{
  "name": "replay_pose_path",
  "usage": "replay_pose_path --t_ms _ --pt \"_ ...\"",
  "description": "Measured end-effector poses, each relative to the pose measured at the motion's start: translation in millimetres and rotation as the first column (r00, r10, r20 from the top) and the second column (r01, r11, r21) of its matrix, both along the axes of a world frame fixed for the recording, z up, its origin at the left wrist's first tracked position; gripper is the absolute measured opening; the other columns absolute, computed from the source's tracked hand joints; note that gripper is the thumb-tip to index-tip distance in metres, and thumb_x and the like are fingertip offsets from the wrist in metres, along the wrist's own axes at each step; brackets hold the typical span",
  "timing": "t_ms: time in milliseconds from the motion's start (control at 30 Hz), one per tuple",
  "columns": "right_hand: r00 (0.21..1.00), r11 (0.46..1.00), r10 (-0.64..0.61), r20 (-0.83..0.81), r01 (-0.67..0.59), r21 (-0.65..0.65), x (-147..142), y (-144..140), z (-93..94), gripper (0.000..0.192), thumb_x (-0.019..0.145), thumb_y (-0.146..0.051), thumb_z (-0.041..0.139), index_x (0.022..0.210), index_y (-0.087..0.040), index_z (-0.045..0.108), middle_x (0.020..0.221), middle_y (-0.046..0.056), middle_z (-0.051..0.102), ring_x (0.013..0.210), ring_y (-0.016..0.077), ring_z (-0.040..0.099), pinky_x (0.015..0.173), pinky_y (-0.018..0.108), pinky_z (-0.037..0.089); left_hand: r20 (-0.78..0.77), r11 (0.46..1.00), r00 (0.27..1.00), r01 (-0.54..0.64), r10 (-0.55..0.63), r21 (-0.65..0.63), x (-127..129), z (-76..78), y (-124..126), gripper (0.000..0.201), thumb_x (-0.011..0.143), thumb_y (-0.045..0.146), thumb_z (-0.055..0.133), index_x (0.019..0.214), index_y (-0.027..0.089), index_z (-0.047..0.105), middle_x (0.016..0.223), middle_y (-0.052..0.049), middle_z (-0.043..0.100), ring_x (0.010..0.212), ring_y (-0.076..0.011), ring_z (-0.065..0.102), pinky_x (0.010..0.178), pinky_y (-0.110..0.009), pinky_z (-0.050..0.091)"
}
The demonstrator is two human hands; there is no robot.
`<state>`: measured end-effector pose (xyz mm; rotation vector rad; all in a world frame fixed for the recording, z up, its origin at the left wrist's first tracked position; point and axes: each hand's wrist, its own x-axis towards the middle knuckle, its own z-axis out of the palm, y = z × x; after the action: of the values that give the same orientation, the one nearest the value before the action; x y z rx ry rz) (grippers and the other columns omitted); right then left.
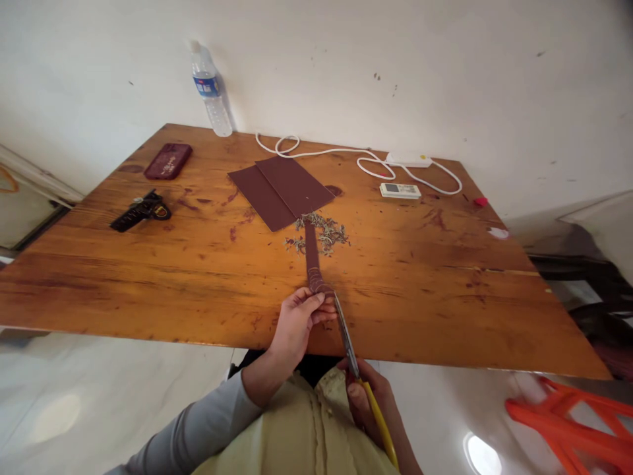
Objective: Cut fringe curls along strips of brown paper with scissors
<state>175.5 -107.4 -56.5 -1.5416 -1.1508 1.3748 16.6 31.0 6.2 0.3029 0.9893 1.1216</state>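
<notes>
My left hand (297,323) is closed on the near end of a narrow maroon strip (311,251), pinching it between thumb and fingers. Fine slits cross the strip close to my fingertips, where it bends to the right. In my right hand (368,399) is a pair of scissors (347,340) with yellow handles, its blades pointing away from me and their tips at the strip's edge by my left fingers. Small curled shavings (329,234) lie scattered around the strip's far end. Just beyond them, two maroon sheets (284,188) overlap on the wooden table (198,277).
A plastic bottle (210,95) stands at the back against the wall. At the left are a maroon phone (168,161) and a black hair clip (141,211). A white cable (326,152), a power strip (408,159) and a remote control (399,190) lie along the back. An orange stool (558,422) stands at lower right.
</notes>
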Motion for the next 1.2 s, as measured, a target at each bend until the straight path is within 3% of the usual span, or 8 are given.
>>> replay_pose_path --t_ms 333,633,833,1000,1200 --pt "0.997 0.999 -0.028 -0.067 0.026 -0.030 -1 0 7.8 0.085 0.077 -0.096 0.074 0.107 -0.017 0.079 0.070 -0.005 0.047 0.061 0.0157 0.033 0.061 0.031 0.029 0.011 0.999 1.000 -0.027 0.027 -0.034 0 -0.6 1 0.033 0.058 0.021 0.099 0.067 0.016 0.067 0.068 -0.004 0.079 0.056 -0.0140 0.072 0.060 -0.025 0.064" --pt "0.997 0.997 -0.075 0.029 0.076 -0.029 -2 2 3.1 0.087 0.074 -0.100 0.071 0.096 -0.017 0.084 0.069 -0.002 0.052 0.062 0.0186 0.042 0.062 0.031 0.036 0.014 0.999 1.000 -0.021 0.022 -0.046 -1 -0.7 1 0.034 0.055 0.021 0.099 0.067 0.016 0.068 0.068 -0.005 0.079 0.055 -0.0148 0.073 0.061 -0.026 0.065" --pt "0.995 1.000 -0.026 0.101 0.025 0.012 6 2 -9.2 0.081 0.082 -0.096 0.066 0.095 -0.018 0.084 0.070 0.001 0.060 0.065 0.0219 0.051 0.062 0.030 0.043 0.019 0.999 0.999 -0.033 0.034 -0.036 1 2.8 1 0.034 0.055 0.022 0.099 0.067 0.017 0.068 0.066 -0.003 0.077 0.055 -0.0145 0.071 0.059 -0.026 0.064" --pt "0.980 0.992 0.114 0.164 -0.121 0.039 19 1 -23.7 0.074 0.090 -0.087 0.065 0.101 -0.017 0.087 0.072 0.004 0.066 0.066 0.0245 0.057 0.060 0.030 0.048 0.006 0.998 0.999 -0.033 0.034 -0.047 1 1.9 2 0.033 0.057 0.021 0.098 0.068 0.017 0.067 0.065 -0.003 0.077 0.053 -0.0144 0.070 0.058 -0.027 0.064" --pt "0.967 0.988 0.132 0.218 -0.146 0.049 22 1 -22.4 0.073 0.094 -0.084 0.062 0.104 -0.016 0.086 0.074 0.006 0.067 0.068 0.0257 0.059 0.061 0.031 0.051 0.001 0.998 1.000 -0.024 0.024 -0.050 -2 0.2 3 0.030 0.060 0.019 0.095 0.069 0.016 0.067 0.067 -0.004 0.076 0.055 -0.0155 0.071 0.058 -0.029 0.065"
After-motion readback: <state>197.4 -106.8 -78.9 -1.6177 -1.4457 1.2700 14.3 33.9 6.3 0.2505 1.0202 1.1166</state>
